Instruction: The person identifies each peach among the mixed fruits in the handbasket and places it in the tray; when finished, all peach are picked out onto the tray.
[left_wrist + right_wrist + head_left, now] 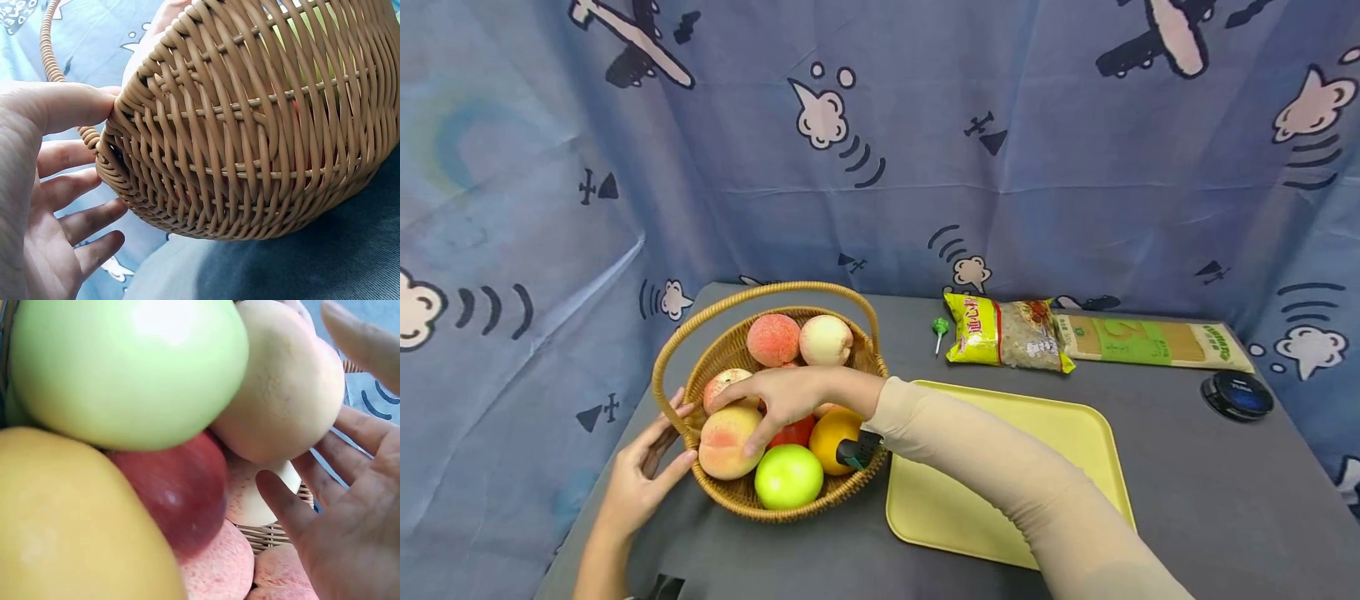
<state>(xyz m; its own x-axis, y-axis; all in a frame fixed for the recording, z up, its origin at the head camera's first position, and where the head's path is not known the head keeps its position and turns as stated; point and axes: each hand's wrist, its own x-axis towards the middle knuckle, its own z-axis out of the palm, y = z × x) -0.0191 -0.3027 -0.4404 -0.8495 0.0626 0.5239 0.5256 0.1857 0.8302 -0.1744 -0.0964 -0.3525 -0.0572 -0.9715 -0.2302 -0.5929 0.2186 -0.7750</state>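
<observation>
A wicker basket [790, 516] holds several peaches, a green apple [788, 477], a red apple [181, 494] and an orange [832, 440]. In the head view my right hand [790, 396] reaches over a yellow-pink peach [727, 444] at the basket's left side. The right wrist view shows fingertips at that peach [281, 381], its thumb on the opposite side with a gap between. At the left end of the basket is my left hand [643, 479]. Its thumb [75, 106] touches the rim by the handle's base, and its fingers spread along the outside.
Right of the basket lies a yellow tray [1067, 421], partly under my right sleeve. Behind are a green lollipop [940, 327], a yellow food bag [1007, 332] and a long noodle packet [1157, 340]. A round dark tin [1237, 395] sits far right. Patterned cloth surrounds the grey table.
</observation>
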